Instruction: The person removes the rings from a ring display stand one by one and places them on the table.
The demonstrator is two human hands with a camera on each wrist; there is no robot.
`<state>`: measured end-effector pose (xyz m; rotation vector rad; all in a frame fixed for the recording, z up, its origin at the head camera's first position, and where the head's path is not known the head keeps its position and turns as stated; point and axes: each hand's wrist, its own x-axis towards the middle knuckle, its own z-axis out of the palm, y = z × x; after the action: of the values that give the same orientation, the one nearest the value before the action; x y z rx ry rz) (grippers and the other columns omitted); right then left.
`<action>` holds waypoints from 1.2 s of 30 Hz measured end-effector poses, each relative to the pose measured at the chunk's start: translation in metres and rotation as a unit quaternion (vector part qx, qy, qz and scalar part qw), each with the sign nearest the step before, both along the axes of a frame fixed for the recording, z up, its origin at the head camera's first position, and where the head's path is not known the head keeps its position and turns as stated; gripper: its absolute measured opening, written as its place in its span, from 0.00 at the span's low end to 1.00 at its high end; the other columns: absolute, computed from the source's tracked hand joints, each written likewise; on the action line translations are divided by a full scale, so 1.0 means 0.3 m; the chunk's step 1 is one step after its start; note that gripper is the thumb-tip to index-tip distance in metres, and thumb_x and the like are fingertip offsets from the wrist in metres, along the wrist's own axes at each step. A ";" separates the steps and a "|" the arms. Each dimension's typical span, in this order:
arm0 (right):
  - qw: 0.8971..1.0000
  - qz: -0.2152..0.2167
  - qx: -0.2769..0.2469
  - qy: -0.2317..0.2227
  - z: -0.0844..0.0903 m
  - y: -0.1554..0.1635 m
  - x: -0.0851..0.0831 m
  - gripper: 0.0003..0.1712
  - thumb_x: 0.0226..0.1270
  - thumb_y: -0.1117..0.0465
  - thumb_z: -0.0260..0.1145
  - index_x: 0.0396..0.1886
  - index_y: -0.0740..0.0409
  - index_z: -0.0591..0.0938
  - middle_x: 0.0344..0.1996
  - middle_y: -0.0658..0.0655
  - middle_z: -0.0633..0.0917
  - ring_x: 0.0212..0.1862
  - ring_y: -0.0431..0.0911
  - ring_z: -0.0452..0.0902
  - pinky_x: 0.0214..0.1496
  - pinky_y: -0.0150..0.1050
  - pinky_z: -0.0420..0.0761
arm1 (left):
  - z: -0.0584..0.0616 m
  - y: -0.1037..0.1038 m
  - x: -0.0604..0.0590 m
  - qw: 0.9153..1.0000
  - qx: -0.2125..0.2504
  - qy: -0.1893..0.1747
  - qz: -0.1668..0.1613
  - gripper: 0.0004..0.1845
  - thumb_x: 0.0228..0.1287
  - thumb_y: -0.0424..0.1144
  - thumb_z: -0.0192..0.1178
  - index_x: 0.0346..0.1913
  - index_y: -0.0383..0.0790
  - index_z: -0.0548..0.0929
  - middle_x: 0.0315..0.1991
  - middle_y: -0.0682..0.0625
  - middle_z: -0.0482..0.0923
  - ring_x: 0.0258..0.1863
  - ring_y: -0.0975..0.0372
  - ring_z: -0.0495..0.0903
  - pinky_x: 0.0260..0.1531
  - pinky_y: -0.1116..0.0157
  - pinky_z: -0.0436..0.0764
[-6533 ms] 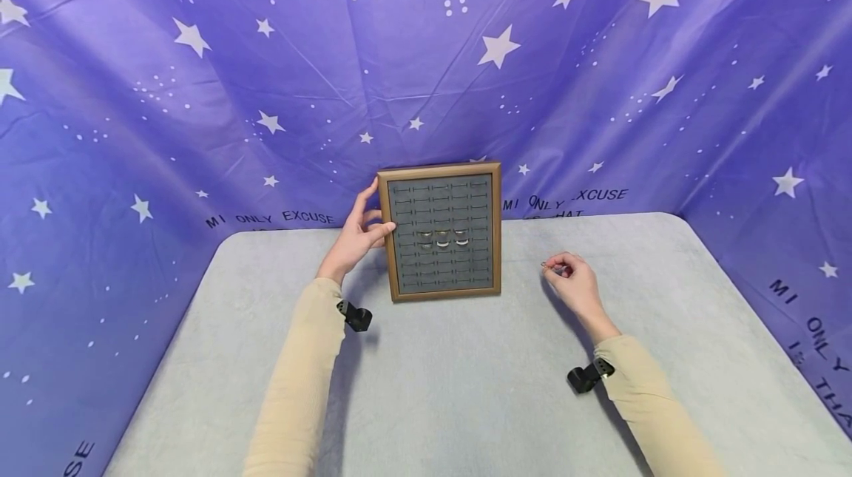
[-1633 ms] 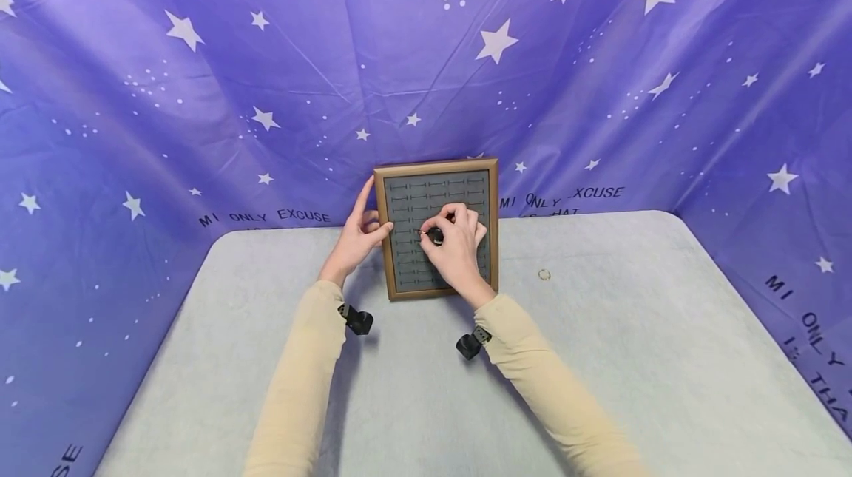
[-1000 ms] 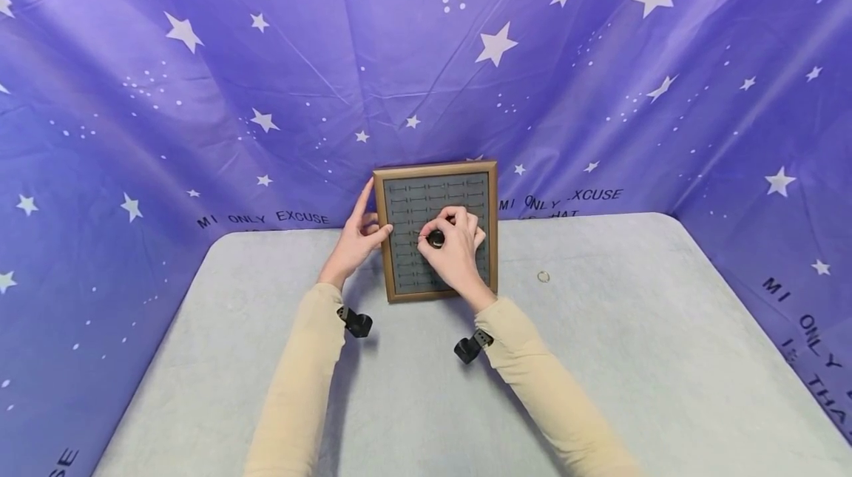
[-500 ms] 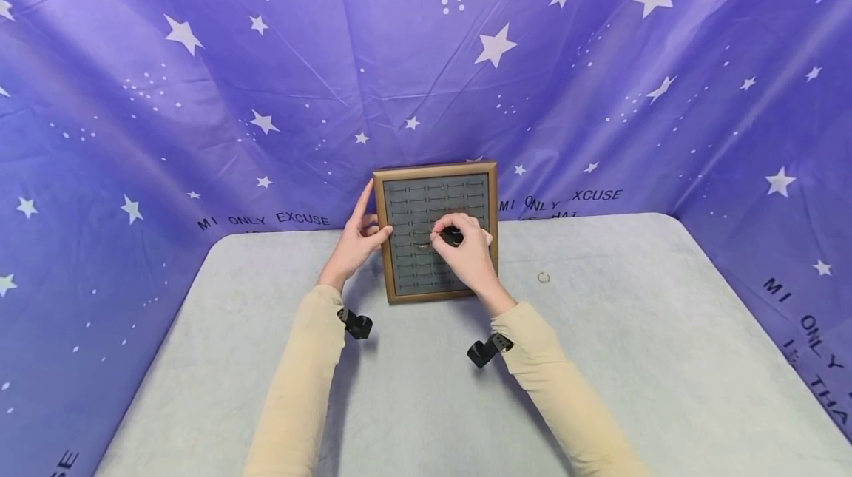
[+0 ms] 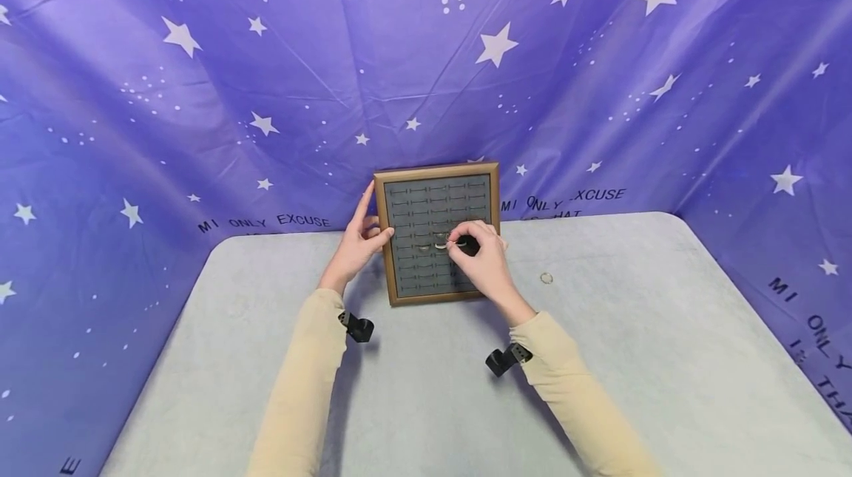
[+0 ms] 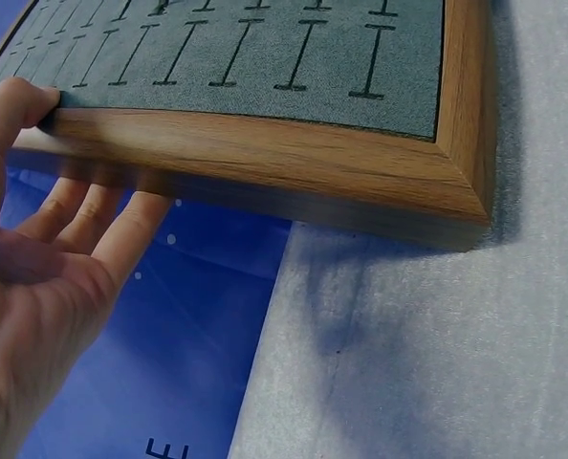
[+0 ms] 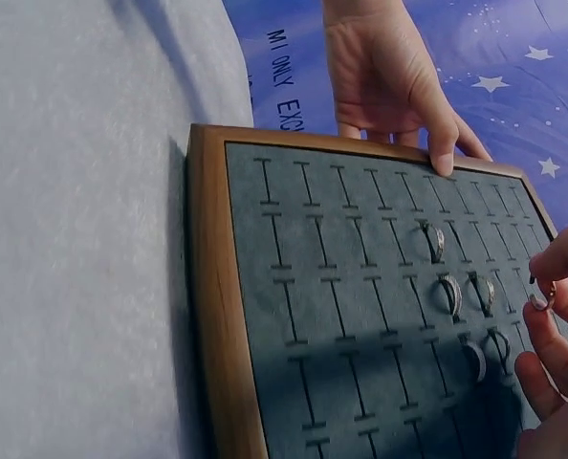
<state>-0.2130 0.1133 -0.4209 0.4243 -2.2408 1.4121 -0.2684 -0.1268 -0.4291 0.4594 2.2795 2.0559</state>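
Both hands are at the ring board [image 5: 435, 237], which leans back against the starry cloth [image 5: 266, 78] at the far edge of the table [image 5: 426, 388], and I use that board as my reference for everything else. My left hand [image 5: 356, 244] braces the board's left side: the thumb lies over the front of the wooden frame [image 6: 265, 143] and the fingers [image 6: 93, 215] reach behind it, so the propped board cannot tip or slide while I work on it. My right hand [image 5: 482, 259] is over the board's right half, about midway up, with thumb and forefinger pinched on a small ring [image 7: 549, 290]; the other fingers curl loosely below. I hold the ring by its edge so the band can meet one of the slits in the grey felt. Several rings [image 7: 451, 294] already stand in slits just left of my fingertips, in the board's middle rows, each wedged upright by the felt. One more ring [image 5: 546, 278] lies flat on the table, off to the right of the board and near its lower corner, within easy reach of the same hand. Black wrist cameras [image 5: 502, 359] sit on both sleeves, below the board.
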 end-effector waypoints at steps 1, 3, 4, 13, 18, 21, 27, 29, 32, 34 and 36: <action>1.000 0.000 0.003 -0.002 -0.002 0.007 0.002 0.04 0.57 0.63 0.68 0.27 0.49 0.82 0.36 0.51 0.83 0.45 0.49 0.71 0.53 0.57 0.56 | 0.000 0.000 0.000 1.000 0.001 -0.003 0.000 0.49 0.65 0.29 0.61 0.75 0.75 0.47 0.52 0.37 0.71 0.41 0.56 0.77 0.31 0.65 0.79; 1.000 0.001 0.009 -0.006 -0.007 0.018 0.005 0.03 0.59 0.60 0.68 0.28 0.52 0.82 0.36 0.52 0.83 0.46 0.49 0.71 0.53 0.57 0.56 | 0.001 0.000 0.001 1.000 0.004 -0.008 0.001 0.49 0.65 0.29 0.61 0.75 0.73 0.47 0.53 0.37 0.70 0.42 0.56 0.76 0.30 0.65 0.79; 1.000 0.001 0.012 -0.008 -0.009 0.023 0.006 0.05 0.59 0.58 0.68 0.28 0.53 0.82 0.37 0.52 0.83 0.46 0.49 0.71 0.53 0.57 0.56 | 0.001 0.000 0.002 1.000 0.003 -0.008 0.001 0.49 0.65 0.28 0.61 0.75 0.72 0.47 0.53 0.37 0.70 0.42 0.55 0.76 0.30 0.65 0.79; 1.000 -0.006 0.016 -0.012 -0.023 0.047 0.019 0.02 0.57 0.62 0.68 0.28 0.54 0.82 0.36 0.52 0.83 0.45 0.49 0.70 0.50 0.55 0.56 | 0.002 -0.001 0.019 1.000 0.004 -0.001 0.011 0.48 0.65 0.29 0.61 0.75 0.73 0.48 0.54 0.38 0.67 0.42 0.55 0.74 0.32 0.62 0.79; 0.999 -0.017 0.021 -0.022 -0.044 0.061 0.029 0.02 0.55 0.63 0.68 0.29 0.57 0.83 0.36 0.53 0.82 0.46 0.49 0.71 0.54 0.55 0.57 | -0.007 -0.003 0.023 1.000 0.001 0.005 0.011 0.47 0.66 0.31 0.61 0.74 0.76 0.49 0.55 0.37 0.66 0.42 0.55 0.73 0.33 0.62 0.79; 0.999 -0.023 0.022 -0.026 -0.053 0.079 0.042 0.02 0.54 0.64 0.68 0.28 0.57 0.82 0.36 0.53 0.82 0.48 0.49 0.71 0.55 0.56 0.56 | -0.015 -0.002 0.027 1.000 0.001 0.000 0.010 0.47 0.66 0.31 0.61 0.73 0.78 0.49 0.56 0.37 0.67 0.42 0.56 0.73 0.32 0.63 0.79; 0.999 -0.032 0.013 -0.029 -0.063 0.120 0.057 0.03 0.55 0.66 0.69 0.28 0.56 0.82 0.36 0.54 0.83 0.48 0.50 0.71 0.56 0.56 0.55 | -0.018 0.008 0.025 1.000 0.001 0.012 0.014 0.47 0.66 0.30 0.61 0.74 0.77 0.49 0.50 0.38 0.71 0.39 0.57 0.74 0.31 0.62 0.78; 0.999 -0.037 0.009 -0.031 -0.069 0.131 0.060 0.03 0.54 0.67 0.69 0.28 0.57 0.82 0.36 0.55 0.83 0.48 0.51 0.71 0.57 0.56 0.55 | -0.015 0.011 0.022 1.000 0.001 0.015 0.010 0.47 0.66 0.29 0.60 0.74 0.75 0.49 0.47 0.37 0.72 0.38 0.57 0.75 0.30 0.63 0.78; 0.998 -0.040 0.008 -0.037 -0.080 0.149 0.059 0.02 0.55 0.66 0.68 0.29 0.60 0.82 0.37 0.56 0.83 0.48 0.51 0.70 0.56 0.56 0.56 | -0.010 0.009 0.017 1.000 0.005 0.015 0.005 0.47 0.66 0.29 0.60 0.75 0.71 0.48 0.46 0.39 0.71 0.38 0.57 0.74 0.30 0.64 0.78; 0.998 -0.041 0.007 -0.036 -0.087 0.161 0.057 0.03 0.55 0.67 0.68 0.30 0.61 0.82 0.37 0.57 0.83 0.47 0.51 0.70 0.56 0.54 0.57 | 0.008 0.009 0.025 1.000 0.005 0.011 0.005 0.47 0.66 0.27 0.60 0.77 0.67 0.47 0.45 0.40 0.70 0.38 0.58 0.74 0.30 0.63 0.77; 0.998 -0.042 0.004 -0.037 -0.094 0.173 0.058 0.03 0.55 0.67 0.68 0.30 0.61 0.82 0.37 0.57 0.83 0.48 0.51 0.70 0.56 0.53 0.57 | 0.033 0.010 0.040 1.000 0.004 0.008 0.003 0.47 0.66 0.27 0.59 0.77 0.63 0.47 0.45 0.40 0.70 0.37 0.58 0.73 0.31 0.63 0.77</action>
<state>-0.1957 0.1653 -0.4490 0.2815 -2.2967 1.3970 -0.2565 -0.1238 -0.4191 0.4730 2.2849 2.0721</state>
